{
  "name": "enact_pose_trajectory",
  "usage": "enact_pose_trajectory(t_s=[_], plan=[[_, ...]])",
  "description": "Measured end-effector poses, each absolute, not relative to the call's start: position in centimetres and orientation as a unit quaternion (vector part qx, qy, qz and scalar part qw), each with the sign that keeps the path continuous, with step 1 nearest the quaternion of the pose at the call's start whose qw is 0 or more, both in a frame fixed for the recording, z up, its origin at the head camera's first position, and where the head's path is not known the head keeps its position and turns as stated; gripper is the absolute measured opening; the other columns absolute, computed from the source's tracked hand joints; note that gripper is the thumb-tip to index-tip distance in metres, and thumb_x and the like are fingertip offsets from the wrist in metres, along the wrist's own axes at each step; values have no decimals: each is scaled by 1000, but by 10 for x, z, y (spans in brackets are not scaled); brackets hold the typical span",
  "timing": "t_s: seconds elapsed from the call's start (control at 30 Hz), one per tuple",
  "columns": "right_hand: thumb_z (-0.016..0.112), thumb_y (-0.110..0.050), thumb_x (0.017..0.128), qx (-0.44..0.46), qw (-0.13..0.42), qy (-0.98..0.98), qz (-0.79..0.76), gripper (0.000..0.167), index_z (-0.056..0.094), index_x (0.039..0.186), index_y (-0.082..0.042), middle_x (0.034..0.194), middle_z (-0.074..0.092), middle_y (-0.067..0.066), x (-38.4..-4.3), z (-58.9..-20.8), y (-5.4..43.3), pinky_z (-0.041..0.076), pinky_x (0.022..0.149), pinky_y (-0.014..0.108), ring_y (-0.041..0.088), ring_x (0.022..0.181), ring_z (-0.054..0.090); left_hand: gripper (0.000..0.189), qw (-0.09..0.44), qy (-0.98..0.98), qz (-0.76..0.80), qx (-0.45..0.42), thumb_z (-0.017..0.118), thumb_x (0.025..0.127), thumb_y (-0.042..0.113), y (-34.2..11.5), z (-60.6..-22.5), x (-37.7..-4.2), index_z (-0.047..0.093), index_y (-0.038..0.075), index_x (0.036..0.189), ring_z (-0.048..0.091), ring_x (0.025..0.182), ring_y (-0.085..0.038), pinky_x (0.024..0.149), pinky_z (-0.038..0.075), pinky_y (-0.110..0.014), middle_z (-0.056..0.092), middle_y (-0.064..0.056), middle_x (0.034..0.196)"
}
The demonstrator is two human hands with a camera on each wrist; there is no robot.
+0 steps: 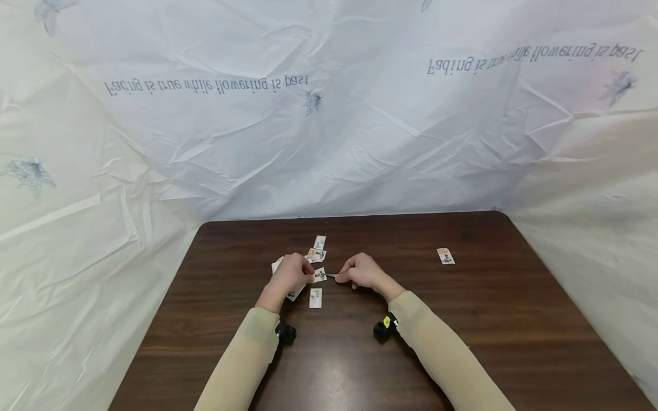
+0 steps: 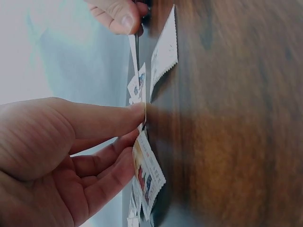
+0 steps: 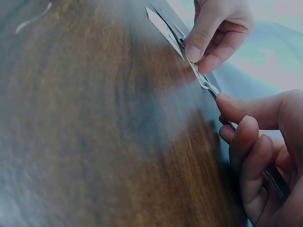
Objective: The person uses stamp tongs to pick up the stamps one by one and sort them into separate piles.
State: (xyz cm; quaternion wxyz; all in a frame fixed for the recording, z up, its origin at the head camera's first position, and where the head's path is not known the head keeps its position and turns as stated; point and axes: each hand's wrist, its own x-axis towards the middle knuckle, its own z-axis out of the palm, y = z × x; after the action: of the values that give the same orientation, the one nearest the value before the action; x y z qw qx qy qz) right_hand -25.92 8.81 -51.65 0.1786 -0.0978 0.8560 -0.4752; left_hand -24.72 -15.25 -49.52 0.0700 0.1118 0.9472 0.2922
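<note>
My left hand (image 1: 291,276) pinches a small postage stamp (image 1: 320,275) at its left side, between thumb and fingertips, low over the table. Opposite it, my right hand (image 1: 364,272) holds a pair of slim metal tweezers (image 3: 212,89) between thumb and fingers. Their tips reach the free right edge of that stamp. Under the left hand's fingers lies another stamp (image 2: 147,175), orange and white with toothed edges. A pale stamp (image 1: 316,298) rests just nearer to me than the pinched one. The left hand partly covers other stamps beside it.
More stamps lie beyond the hands, one overlapping group (image 1: 316,255) and a pale stamp (image 1: 320,242) behind it. A single stamp (image 1: 445,256) sits far to the right on the dark wooden table (image 1: 411,365). White printed sheeting (image 1: 360,142) hangs behind the table.
</note>
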Motion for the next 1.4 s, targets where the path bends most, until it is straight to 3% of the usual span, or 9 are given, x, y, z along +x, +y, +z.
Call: enact_pose_trajectory(t_s=[0.3,0.5,0.77,1.4], plan=[[86,-20,91,-102,177,847,-490,14,80,83,-10,60,62,0,-257,-518,91,43,50,28,12,46,53,4,68,945,298,115,85,91,8,-151,-491,-244,83,6,93,66,74,-15,69,57,-37,74,1,85],[86,-21,91,-88,176,833,-518,14,81,87,-9,70,68,4,-249,-518,101,44,51,29,13,50,55,9,33,943,313,109,84,91,7,-147,-490,-240,83,4,100,69,80,-18,74,59,-39,76,-3,90],[83,-20,95,-44,140,834,-532,13,80,93,-7,84,71,8,-226,-515,132,50,56,33,16,55,57,6,-2,934,330,139,82,95,9,-116,-486,-229,83,3,97,67,74,-16,69,58,-38,76,-4,87],[81,-15,95,17,95,845,-526,14,75,91,-4,65,61,5,-188,-513,170,45,52,30,17,54,58,8,14,939,329,102,86,90,12,-46,-499,-221,81,8,84,68,73,-19,69,58,-37,76,-5,87]])
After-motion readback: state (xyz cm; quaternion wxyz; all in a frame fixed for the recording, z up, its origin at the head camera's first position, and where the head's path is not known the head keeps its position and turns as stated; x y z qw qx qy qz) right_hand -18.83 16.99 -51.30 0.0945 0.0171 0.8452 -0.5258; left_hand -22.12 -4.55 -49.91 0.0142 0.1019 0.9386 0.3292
